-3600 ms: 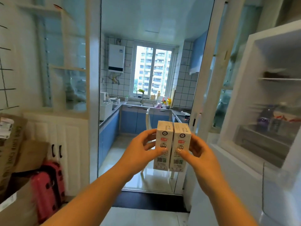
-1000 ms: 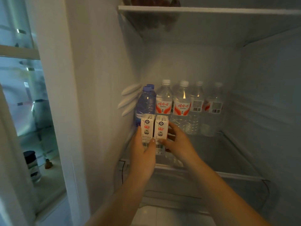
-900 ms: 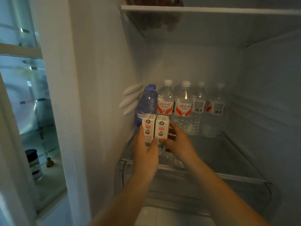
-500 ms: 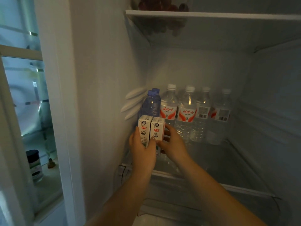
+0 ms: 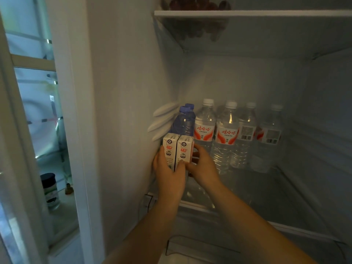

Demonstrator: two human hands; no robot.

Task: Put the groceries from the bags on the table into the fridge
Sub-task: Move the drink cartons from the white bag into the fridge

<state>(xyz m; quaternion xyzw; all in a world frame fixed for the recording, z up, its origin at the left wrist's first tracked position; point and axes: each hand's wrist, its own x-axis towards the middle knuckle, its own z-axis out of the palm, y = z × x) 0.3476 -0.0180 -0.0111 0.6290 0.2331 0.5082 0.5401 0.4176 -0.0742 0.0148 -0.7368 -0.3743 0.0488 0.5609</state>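
Both hands (image 5: 187,168) grip milk cartons (image 5: 178,149), fridge shelf (image 5: 257,187)

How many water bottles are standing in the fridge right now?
6: two blue bottles one behind the other at the left wall, then four clear bottles rightward. More may hide behind.

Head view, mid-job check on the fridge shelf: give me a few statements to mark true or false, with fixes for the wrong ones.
1. Both hands hold the two milk cartons together. True: left hand and right hand grip them.
2. The cartons sit at the right end of the shelf. False: they are at the left, by the fridge wall.
3. A blue bottle stands behind the cartons. True.
4. The clear water bottles lie on their sides. False: they stand upright.
5. The upper shelf is bare. False: dark items lie on it.
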